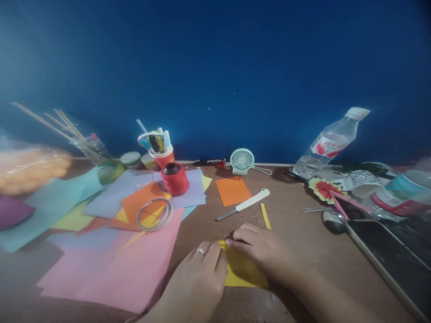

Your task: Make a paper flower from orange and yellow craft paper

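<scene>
A yellow sheet of paper [247, 273] lies on the table between my hands. My left hand [204, 269], with a ring on one finger, is closed at the sheet's left edge, its fingers curled down against the paper. Across its upper edge, my right hand [257, 246] has its fingers bent, pinching the paper near the top left corner. Part of the sheet is hidden under both hands. Just beyond them lie a white-handled knife [252, 200], a narrow yellow strip [266, 216] and a pleated orange paper square [233, 190].
Coloured paper sheets [134, 269], a tape roll [138, 215] and a red thread spool [175, 180] are on the left. A small fan [242, 160] stands against the blue wall. To the right are a tilted plastic bottle [332, 141], a paper flower [325, 190] and a phone [387, 251].
</scene>
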### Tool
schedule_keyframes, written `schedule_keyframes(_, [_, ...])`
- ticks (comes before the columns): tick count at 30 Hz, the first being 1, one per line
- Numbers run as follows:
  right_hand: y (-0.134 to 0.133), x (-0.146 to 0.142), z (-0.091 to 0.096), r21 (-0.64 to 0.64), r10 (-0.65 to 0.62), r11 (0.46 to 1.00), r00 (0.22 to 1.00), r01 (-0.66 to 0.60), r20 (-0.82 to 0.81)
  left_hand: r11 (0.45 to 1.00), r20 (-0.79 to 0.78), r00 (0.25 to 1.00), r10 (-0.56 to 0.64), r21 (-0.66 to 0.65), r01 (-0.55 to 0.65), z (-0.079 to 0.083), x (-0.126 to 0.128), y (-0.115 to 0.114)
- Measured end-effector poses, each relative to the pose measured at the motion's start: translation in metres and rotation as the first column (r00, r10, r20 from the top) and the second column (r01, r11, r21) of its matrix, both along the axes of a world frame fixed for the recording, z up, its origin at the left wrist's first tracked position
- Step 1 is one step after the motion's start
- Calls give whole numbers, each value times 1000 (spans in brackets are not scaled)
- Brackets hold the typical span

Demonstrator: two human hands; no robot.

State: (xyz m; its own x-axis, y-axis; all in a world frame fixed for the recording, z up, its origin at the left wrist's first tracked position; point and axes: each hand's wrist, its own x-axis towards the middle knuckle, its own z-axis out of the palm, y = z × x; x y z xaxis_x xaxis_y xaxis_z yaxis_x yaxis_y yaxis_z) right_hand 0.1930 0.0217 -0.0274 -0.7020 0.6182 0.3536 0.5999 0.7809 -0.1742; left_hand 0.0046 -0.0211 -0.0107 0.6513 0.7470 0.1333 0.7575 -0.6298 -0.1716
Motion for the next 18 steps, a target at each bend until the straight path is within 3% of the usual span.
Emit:
schedule_keyframes(7, [-3,-1,0,89,87,992,996,-88,11,975,20,977,-213,63,212,-13,-1,-16])
schedule_keyframes(13, [-4,-2,4,65,129,990,991,-127,-31,969,38,974,-223,120,217,-26,-1,-18])
schedule_keyframes(18, [-3,1,3,8,156,988,987,-156,-37,974,80,977,-197,135,185,-25,-4,-21])
